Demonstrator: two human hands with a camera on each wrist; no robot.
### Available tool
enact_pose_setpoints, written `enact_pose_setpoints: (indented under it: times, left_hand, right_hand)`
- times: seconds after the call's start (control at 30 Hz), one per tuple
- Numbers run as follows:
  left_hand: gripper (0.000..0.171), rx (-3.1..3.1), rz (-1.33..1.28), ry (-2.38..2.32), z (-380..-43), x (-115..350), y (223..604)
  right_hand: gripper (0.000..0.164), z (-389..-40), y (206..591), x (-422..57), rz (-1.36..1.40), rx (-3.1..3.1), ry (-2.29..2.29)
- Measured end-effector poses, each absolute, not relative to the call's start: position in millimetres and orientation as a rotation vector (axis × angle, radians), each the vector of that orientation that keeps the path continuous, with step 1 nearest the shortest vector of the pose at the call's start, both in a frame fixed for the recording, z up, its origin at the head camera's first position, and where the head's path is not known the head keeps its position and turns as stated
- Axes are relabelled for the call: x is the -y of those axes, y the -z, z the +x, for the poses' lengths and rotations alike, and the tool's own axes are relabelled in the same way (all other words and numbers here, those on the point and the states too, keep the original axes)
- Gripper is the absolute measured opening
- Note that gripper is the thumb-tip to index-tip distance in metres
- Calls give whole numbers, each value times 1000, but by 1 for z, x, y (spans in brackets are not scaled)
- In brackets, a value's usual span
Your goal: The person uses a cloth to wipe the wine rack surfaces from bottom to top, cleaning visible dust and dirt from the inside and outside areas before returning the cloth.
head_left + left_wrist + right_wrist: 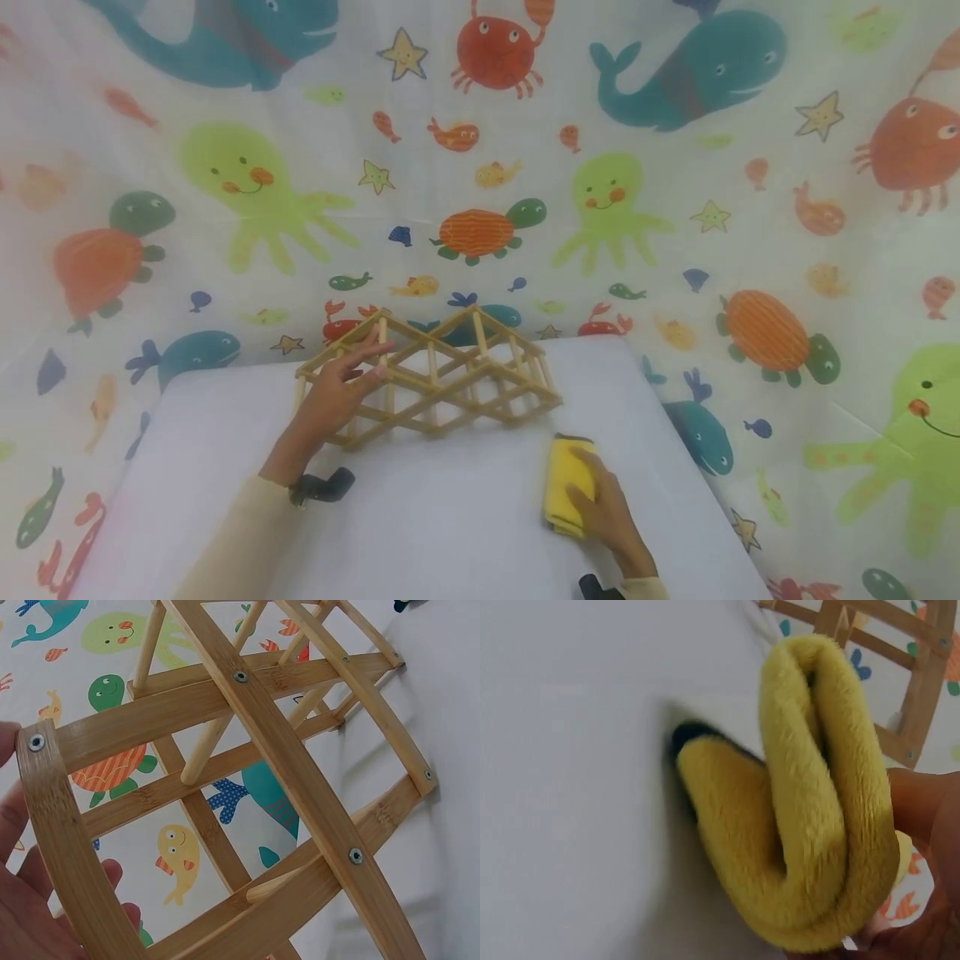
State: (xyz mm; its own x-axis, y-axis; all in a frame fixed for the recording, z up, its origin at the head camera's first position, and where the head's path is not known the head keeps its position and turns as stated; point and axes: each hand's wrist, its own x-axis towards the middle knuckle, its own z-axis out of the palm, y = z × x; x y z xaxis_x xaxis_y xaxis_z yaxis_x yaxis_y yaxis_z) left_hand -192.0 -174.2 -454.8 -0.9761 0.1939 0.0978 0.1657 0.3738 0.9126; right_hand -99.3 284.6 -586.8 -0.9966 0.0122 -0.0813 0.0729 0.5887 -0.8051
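A bamboo lattice rack (480, 367) of crossed slats and round dowels stands expanded at the far side of the table. My left hand (330, 404) grips its left end. Up close in the left wrist view, fingertips of the left hand (34, 907) show past the edge of an end slat (64, 817), and metal bolts join the crossings. Near the table's right side, my right hand (603, 504) holds a folded yellow cloth (561, 483) with a dark edge. The right wrist view shows the thick, plush folds of the cloth (802, 787) close over the white surface.
A white-covered table (450, 525) lies under both hands. Behind and around it hangs a sheet (525, 175) printed with sea animals, close behind the rack. A dark wrist camera (322, 485) sits on the left wrist.
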Motion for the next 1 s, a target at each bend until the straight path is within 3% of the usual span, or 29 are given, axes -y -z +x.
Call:
enact_pose_setpoints:
  times: [0.37,0.57,1.0]
  left_hand:
    - [43,-2603,367,-1715,-197,178,453]
    - [43,-2599,385,-1745,-199,177,459]
    - [43,-2577,347,-1760,-202,177,461]
  right_hand:
    - [45,-111,575,-274,66,-2440,1549]
    - [51,-112,562,-270,166,-2350,1714]
    - [55,-125,505,-240,74,-2428,2048]
